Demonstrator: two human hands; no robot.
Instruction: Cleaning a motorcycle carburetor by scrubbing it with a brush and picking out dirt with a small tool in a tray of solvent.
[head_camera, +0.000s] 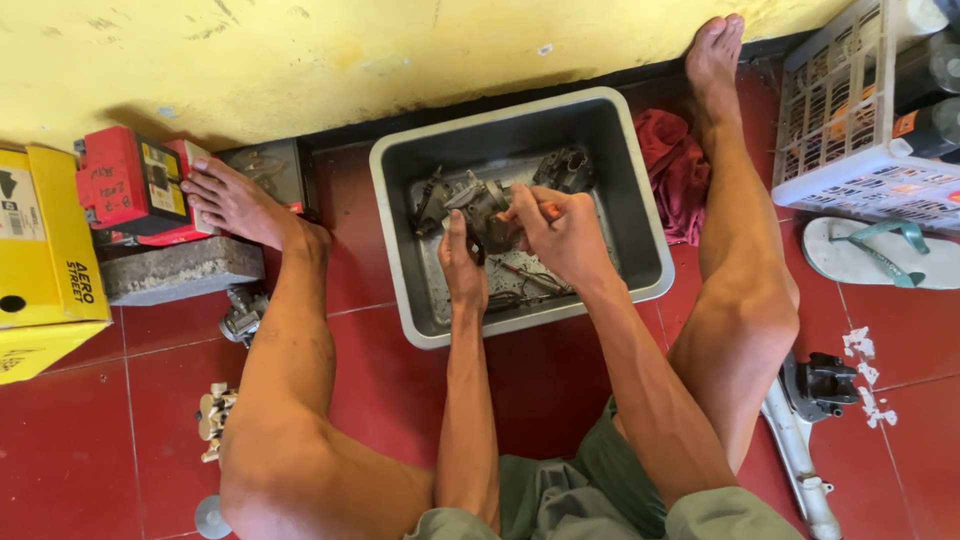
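Observation:
I sit on a red tiled floor with a grey plastic tub between my legs. My left hand grips a dirty grey metal engine part from below, holding it over the tub. My right hand is closed around a small tool with an orange handle, its tip against the part. Another dark metal part lies at the tub's far side. A few thin tools rest on the tub's wet bottom.
A yellow wall runs along the back. A red rag lies right of the tub, a white basket and a sandal farther right. Left are a red battery, a yellow box, a concrete block and small metal parts.

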